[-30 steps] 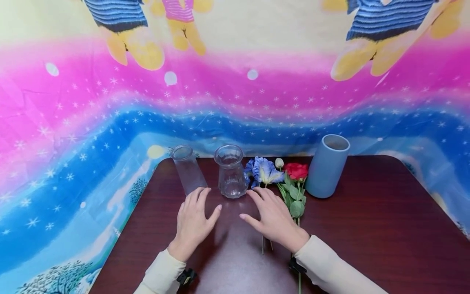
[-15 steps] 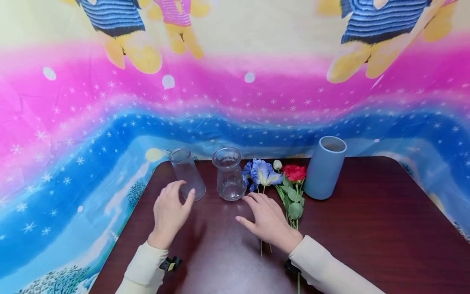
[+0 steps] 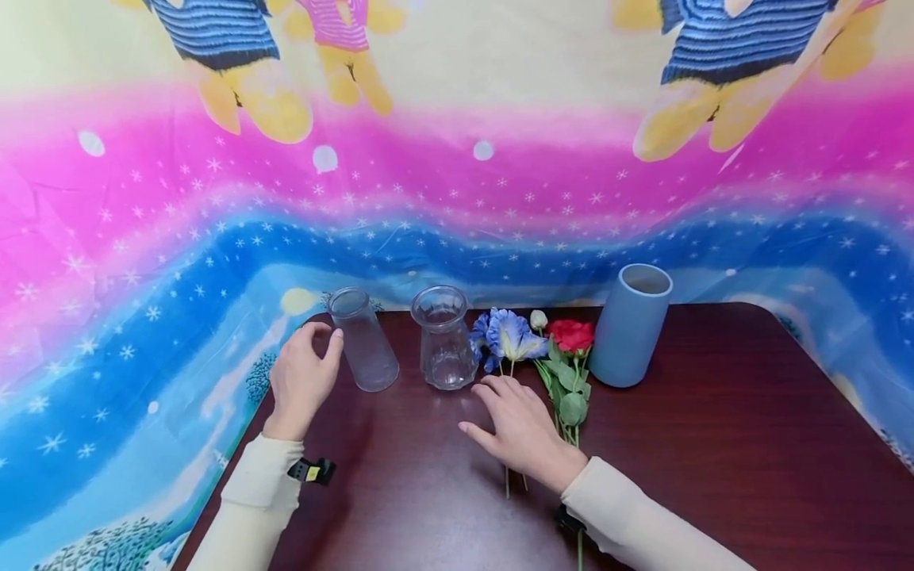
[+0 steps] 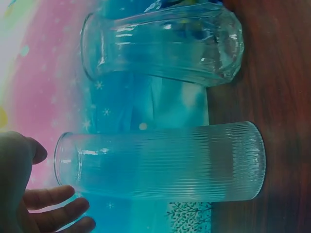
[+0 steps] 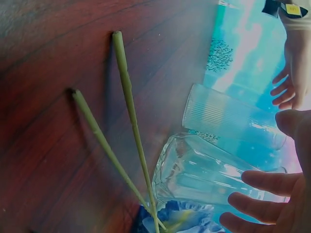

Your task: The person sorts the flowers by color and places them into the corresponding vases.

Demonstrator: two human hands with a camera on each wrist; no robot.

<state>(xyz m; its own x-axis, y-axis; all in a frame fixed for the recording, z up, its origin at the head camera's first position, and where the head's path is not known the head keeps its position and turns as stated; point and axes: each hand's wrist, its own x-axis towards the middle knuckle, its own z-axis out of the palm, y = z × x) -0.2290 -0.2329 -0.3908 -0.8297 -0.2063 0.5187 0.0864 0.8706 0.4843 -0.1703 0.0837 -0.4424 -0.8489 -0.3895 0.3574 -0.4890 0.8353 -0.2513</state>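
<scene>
My left hand (image 3: 303, 381) is beside the upper part of a ribbed, straight-sided glass vase (image 3: 367, 349), fingers loosely bent and holding nothing. In the left wrist view its thumb and fingertips (image 4: 51, 196) are spread at the rim of that vase (image 4: 160, 162). To the right stands a second clear glass vase (image 3: 446, 357) with a flared mouth. In front of this one hovers my right hand (image 3: 524, 432), its fingers spread and nothing in them. Blue flowers (image 3: 512, 337) lie close past its fingertips, their two stems (image 5: 129, 97) visible in the right wrist view.
Right of the blue flowers lie a white bud (image 3: 539, 319) and a red rose (image 3: 571, 335) with green leaves. A tall blue-grey vase (image 3: 631, 329) stands beyond them. The dark wooden table (image 3: 714, 444) ends at a printed cloth backdrop (image 3: 457, 182).
My left hand has moved left and away from me, from in front of the glass vases to the ribbed vase's left side. The right hand has stayed nearly in place.
</scene>
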